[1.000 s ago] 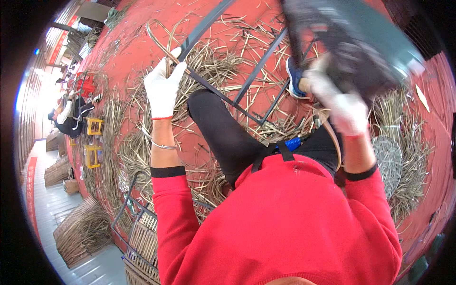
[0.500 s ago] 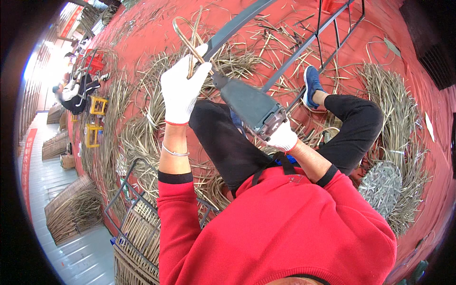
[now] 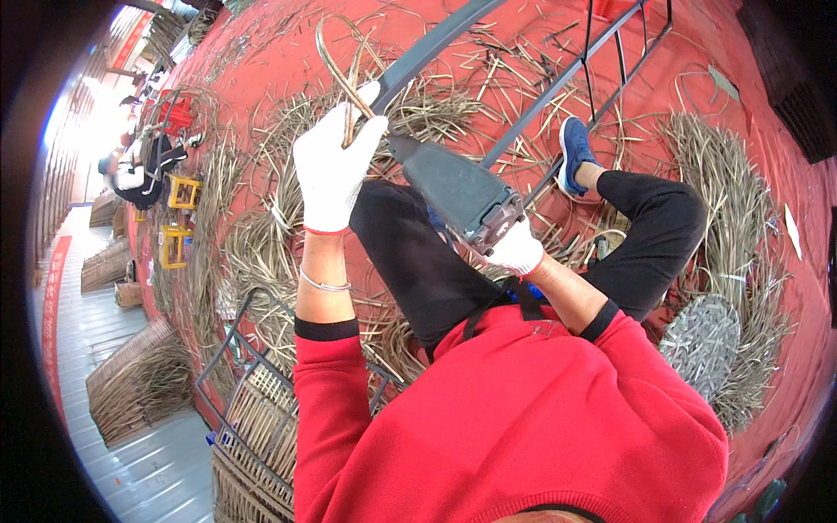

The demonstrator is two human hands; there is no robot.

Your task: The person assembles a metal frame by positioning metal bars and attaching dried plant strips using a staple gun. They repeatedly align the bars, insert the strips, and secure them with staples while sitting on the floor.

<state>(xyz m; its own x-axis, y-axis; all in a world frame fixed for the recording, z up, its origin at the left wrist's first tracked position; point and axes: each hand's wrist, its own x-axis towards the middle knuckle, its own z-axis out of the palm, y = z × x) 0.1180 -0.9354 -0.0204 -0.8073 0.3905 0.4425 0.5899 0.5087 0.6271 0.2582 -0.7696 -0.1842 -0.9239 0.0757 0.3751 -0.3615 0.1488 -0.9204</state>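
Observation:
My left hand (image 3: 333, 170), in a white glove, pinches a looped brown wicker strip (image 3: 328, 59) between thumb and fingers. The strip lies against a grey metal frame bar (image 3: 440, 45), and my fingertips touch the bar's near end. My right hand (image 3: 520, 251), also gloved, is closed round the back end of a dark green and black staple gun (image 3: 455, 193). The gun's narrow nose points up and left, right beside my left thumb and the bar. Its body hides most of my right fingers.
Wicker strips (image 3: 261, 248) lie in heaps on the red floor covering (image 3: 523, 22). A round woven grey piece (image 3: 702, 344) sits by my right knee. Left are a metal frame with wickerwork (image 3: 261, 397), yellow stools (image 3: 181, 193) and a seated person (image 3: 144, 174). More frame bars (image 3: 567, 78) stretch ahead.
Both hands keep their hold on the strip and the gun, nearly still. The strip's loop has shifted slightly, and the whole view has moved a little.

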